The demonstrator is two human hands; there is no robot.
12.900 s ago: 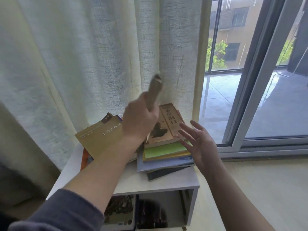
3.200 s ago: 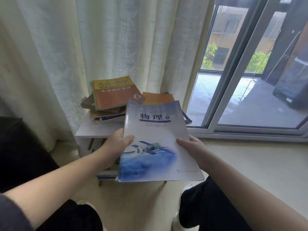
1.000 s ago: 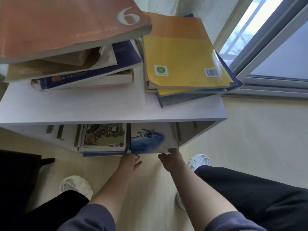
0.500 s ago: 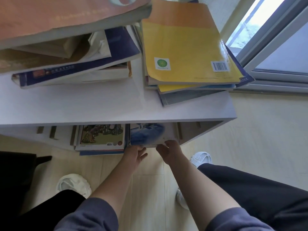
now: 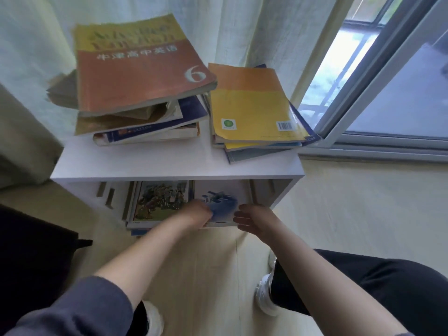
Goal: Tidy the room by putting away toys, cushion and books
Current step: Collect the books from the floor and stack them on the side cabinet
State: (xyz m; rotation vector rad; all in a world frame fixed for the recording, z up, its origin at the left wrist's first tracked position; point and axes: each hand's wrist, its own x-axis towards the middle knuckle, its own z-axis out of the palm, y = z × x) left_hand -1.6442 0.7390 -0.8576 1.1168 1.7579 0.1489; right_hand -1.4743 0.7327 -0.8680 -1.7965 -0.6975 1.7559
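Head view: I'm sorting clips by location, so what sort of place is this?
Probably a room in a home: a low white shelf unit piled with schoolbooks, a pale curtain behind it, and a big window on the right.

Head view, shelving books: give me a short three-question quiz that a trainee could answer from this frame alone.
1. True or false: the blue book lies on top of the white shelf.
2. Which digit is printed on the orange book that tops the left-side stack? A) 3 B) 6 C) 9
3. Fill in: the ___ hand covers the blue book's near left corner.
Key: 1 false, it sits in the compartment underneath; 2 B; 3 left hand.
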